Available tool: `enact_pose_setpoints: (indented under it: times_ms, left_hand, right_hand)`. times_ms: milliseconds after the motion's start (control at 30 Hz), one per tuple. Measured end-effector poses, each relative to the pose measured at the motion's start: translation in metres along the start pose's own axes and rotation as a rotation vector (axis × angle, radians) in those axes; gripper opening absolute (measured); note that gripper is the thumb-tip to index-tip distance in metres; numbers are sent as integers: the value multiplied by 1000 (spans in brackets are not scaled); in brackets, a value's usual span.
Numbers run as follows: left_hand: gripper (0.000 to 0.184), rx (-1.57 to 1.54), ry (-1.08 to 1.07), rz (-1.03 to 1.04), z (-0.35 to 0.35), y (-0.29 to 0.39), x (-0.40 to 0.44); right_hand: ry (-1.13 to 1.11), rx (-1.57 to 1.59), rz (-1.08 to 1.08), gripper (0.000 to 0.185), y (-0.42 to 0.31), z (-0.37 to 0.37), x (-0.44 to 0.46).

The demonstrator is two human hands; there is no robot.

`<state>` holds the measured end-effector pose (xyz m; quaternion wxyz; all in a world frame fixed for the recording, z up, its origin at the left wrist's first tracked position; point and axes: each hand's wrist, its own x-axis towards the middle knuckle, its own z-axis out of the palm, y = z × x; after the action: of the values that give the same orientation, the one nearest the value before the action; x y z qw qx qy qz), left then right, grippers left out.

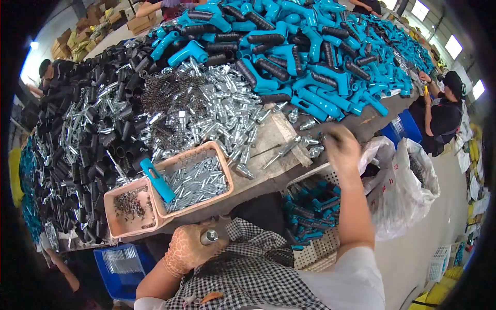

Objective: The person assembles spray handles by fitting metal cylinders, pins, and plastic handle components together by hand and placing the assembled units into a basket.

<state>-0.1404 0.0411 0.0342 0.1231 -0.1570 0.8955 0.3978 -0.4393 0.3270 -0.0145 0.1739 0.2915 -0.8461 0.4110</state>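
My left hand point(188, 250), in a patterned covering, is closed around a metal fitting point(209, 236) whose round shiny end points up; the rest of it is hidden in the fist. My right hand point(342, 152) is over the table's front edge, beside several loose metal fittings point(314, 151). Its fingers are blurred and turned away, so any grip is unclear. A thin metal rod point(279, 155) lies left of it on a wooden board point(276, 132). In front of my left hand are a bin of metal pins point(199, 181) and a smaller bin of tiny parts point(132, 209).
Turquoise handles with black grips point(289, 51) are heaped at the back; black tubes point(93, 119) and springs point(170, 93) lie left. A crate of turquoise parts point(310, 212) stands below, with white sacks point(400, 191) to the right. A co-worker point(444, 111) is at far right.
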Motion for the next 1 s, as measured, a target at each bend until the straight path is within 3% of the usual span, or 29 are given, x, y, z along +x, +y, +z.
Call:
enact_pose_setpoints:
  times_ms: [133,233,333,400,467,500,533,600,633,700,800,967,1000]
  left_hand:
    - [52,23,-36,-57,-4,-6,-7]
    - [56,-25,5,-27,1,-21,-15]
    - [55,-78,18,51,3,-39,-28]
    - [51,-134,52,115,-2,-42,-36]
    - [43,-214,54,278,-4,-58,-38]
    - [41,-233,64,329,0,-68,-37]
    - [38,-254,71,375,3,-76,-40]
    - [33,-191,55,357,2,-80,-44]
    - [36,-153,79,378,-2,-77,-47]
    - [36,-210,65,402,2,-79,-49]
    - [35,-203,72,450,0,-76,-60]
    - [34,-227,33,510,-2,-89,-74]
    - [34,-247,32,517,-3,-90,-77]
  right_hand:
    - [-373,-386,-447,23,-13,70,86]
    - [-496,-791,-572,25,22,122,114]
    - [-574,-792,-630,24,9,122,127]
    - [-440,-565,-487,25,-5,114,122]
    - [-137,-141,-113,35,-16,119,107]
    - [-246,105,179,37,-51,104,100]
    - [-308,527,178,35,-86,96,80]
    - [-549,434,283,33,-147,77,41]
    - [-737,296,100,34,-156,73,21]
    - [-876,281,-463,32,-205,66,-11]
    - [-1000,399,-588,33,-229,67,-46]
    - [-878,333,-1005,31,-247,69,-68]
    - [-887,317,-985,29,-248,69,-72]
